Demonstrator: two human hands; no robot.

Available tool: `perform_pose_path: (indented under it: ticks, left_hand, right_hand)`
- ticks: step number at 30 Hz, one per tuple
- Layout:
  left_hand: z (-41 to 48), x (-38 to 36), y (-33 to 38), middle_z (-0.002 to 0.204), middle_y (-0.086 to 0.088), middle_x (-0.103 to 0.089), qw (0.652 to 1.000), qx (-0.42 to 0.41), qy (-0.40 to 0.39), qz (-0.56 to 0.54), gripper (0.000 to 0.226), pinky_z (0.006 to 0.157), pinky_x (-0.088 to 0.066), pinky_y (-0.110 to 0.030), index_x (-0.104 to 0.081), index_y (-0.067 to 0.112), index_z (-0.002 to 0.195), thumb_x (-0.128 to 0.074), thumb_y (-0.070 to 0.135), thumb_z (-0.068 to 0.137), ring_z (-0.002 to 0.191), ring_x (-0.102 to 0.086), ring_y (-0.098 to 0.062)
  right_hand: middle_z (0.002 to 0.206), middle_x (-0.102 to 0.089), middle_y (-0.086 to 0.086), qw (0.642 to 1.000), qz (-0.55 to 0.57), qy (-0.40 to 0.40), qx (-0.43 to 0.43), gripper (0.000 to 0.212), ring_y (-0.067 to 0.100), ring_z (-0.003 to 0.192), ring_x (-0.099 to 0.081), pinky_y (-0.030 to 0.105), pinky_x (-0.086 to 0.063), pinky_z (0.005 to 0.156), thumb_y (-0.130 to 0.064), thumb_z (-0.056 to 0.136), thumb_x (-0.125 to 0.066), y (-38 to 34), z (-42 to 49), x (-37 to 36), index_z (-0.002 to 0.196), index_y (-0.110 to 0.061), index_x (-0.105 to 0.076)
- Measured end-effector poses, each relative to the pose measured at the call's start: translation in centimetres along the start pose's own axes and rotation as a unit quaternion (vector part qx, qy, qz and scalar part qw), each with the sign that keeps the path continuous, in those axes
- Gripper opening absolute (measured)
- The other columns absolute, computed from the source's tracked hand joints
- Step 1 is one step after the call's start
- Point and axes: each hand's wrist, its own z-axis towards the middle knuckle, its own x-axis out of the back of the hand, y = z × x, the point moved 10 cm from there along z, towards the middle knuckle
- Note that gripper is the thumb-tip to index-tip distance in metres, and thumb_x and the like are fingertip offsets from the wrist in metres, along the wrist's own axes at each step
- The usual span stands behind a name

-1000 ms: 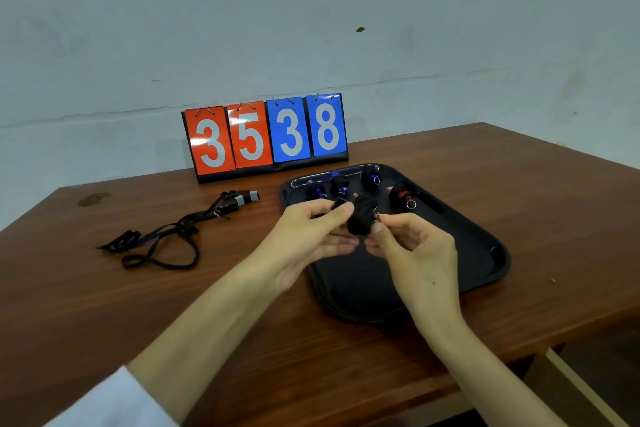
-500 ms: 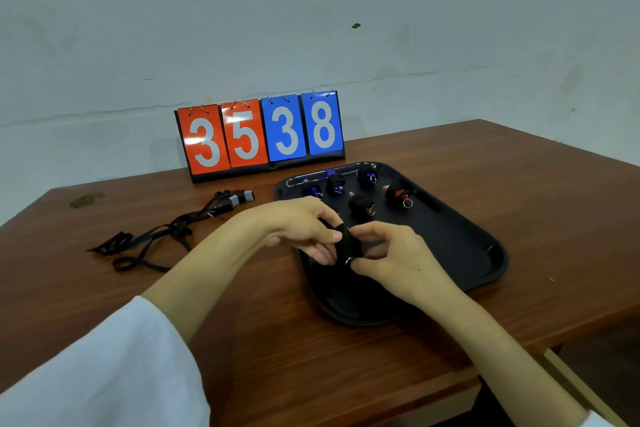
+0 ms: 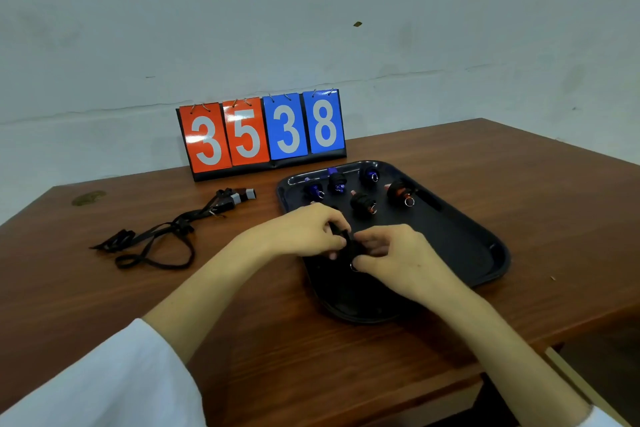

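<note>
Left hand (image 3: 304, 232) and right hand (image 3: 391, 253) have lowered the wound whistle lanyard (image 3: 347, 248) onto the black tray (image 3: 485, 253), the fingers of both hands curled and pinching it, probably to start unwinding.

Wound bundles (image 3: 362, 203) crowd the tray (image 3: 485, 253) top; loose strap (image 3: 152, 243) blocks frame-left table (image 3: 519, 184); tray right open.
</note>
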Motion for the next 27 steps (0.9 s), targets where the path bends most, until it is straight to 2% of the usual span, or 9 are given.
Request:
perform_pose_path:
  ticks: [3,5,9,12,15,19,22,25,27]
  left_hand:
    - [-0.4,0.6,-0.6,0.094,-0.001,-0.068,1.0,0.014,0.005,0.001,0.034,0.079,-0.05,-0.025,-0.057,0.023,0.124,-0.058,0.022,0.089,0.087,-0.063,-0.014]
    - [-0.8,1.5,-0.9,0.094,0.0,-0.068,0.999,0.018,0.024,-0.011,0.032,0.082,-0.05,-0.028,-0.059,0.024,0.121,-0.058,0.019,0.089,0.089,-0.064,-0.015]
    - [-1.7,5.5,-3.3,0.086,-0.001,-0.068,0.987,0.042,0.134,-0.082,0.022,0.07,-0.053,-0.021,-0.063,0.017,0.107,-0.051,0.006,0.092,0.078,-0.065,-0.012]
    - [-2.6,8.7,-7.6,0.084,-0.001,-0.067,0.965,0.093,0.223,-0.103,0.018,0.062,-0.05,-0.017,-0.064,0.013,0.1,-0.049,0.006,0.093,0.073,-0.062,-0.01]
    - [-3.9,11.0,-13.2,0.1,-0.004,-0.066,0.925,0.164,0.328,-0.096,0.016,0.08,-0.052,-0.029,-0.067,0.012,0.1,-0.055,0.008,0.091,0.09,-0.061,-0.016]
    - [-5.2,12.0,-17.2,0.122,-0.011,-0.056,0.883,0.217,0.416,0.022,0.026,0.092,-0.047,-0.038,-0.063,0.013,0.113,-0.058,0.011,0.088,0.111,-0.053,-0.026]
    - [-4.5,11.7,-17.9,0.127,-0.012,-0.052,0.878,0.234,0.407,0.09,0.032,0.097,-0.043,-0.041,-0.057,0.016,0.122,-0.055,0.025,0.091,0.117,-0.047,-0.028]
    - [-2.4,10.9,-18.5,0.129,-0.009,-0.052,0.897,0.246,0.336,0.149,0.043,0.1,-0.04,-0.042,-0.05,0.019,0.129,-0.049,0.042,0.093,0.12,-0.047,-0.026]
    - [-1.3,10.8,-19.3,0.127,-0.007,-0.055,0.908,0.244,0.301,0.161,0.044,0.098,-0.043,-0.041,-0.048,0.019,0.129,-0.051,0.043,0.092,0.117,-0.051,-0.024]
  right_hand:
    - [0.107,-0.069,-0.004,0.998,0.065,-0.009,-0.024,0.036,0.007,0.099,-0.062,0.028,-0.049,0.094,-0.018,0.08,-0.064,0.9,0.7,0.9,0.116,-0.022,-0.064]
    - [0.1,-0.07,-0.002,0.996,0.081,0.016,-0.029,0.027,0.01,0.094,-0.065,0.036,-0.052,0.091,-0.018,0.083,-0.059,1.5,0.9,1.9,0.108,-0.023,-0.067]
    - [0.096,-0.07,0.003,0.99,0.131,0.033,-0.031,0.019,0.012,0.084,-0.067,0.032,-0.055,0.082,-0.01,0.091,-0.051,1.5,1.0,2.7,0.095,-0.022,-0.066]
    - [0.093,-0.07,-0.001,0.991,0.127,0.044,-0.019,0.02,0.009,0.083,-0.067,0.031,-0.054,0.084,-0.009,0.091,-0.051,0.7,1.2,2.8,0.095,-0.021,-0.067]
    - [0.091,-0.069,-0.006,0.992,0.115,0.05,0.003,0.022,0.005,0.083,-0.065,0.027,-0.053,0.086,-0.008,0.09,-0.051,-1.3,2.0,2.8,0.098,-0.021,-0.068]
    - [0.092,-0.069,-0.006,0.992,0.111,0.017,0.053,0.019,0.005,0.084,-0.065,0.026,-0.053,0.084,-0.012,0.089,-0.054,-5.5,3.7,1.2,0.097,-0.022,-0.068]
    - [0.095,-0.068,-0.009,0.993,0.056,-0.014,0.1,0.02,0.004,0.088,-0.062,0.023,-0.051,0.085,-0.016,0.09,-0.053,-8.7,5.1,-1.5,0.101,-0.024,-0.068]
    - [0.096,-0.065,-0.01,0.992,0.011,-0.025,0.121,0.02,0.003,0.089,-0.06,0.021,-0.051,0.084,-0.02,0.09,-0.053,-10.5,6.5,-4.0,0.104,-0.026,-0.066]
    - [0.096,-0.065,-0.009,0.992,0.01,-0.033,0.123,0.021,0.003,0.088,-0.06,0.021,-0.052,0.082,-0.02,0.09,-0.053,-10.7,7.3,-5.3,0.104,-0.027,-0.066]
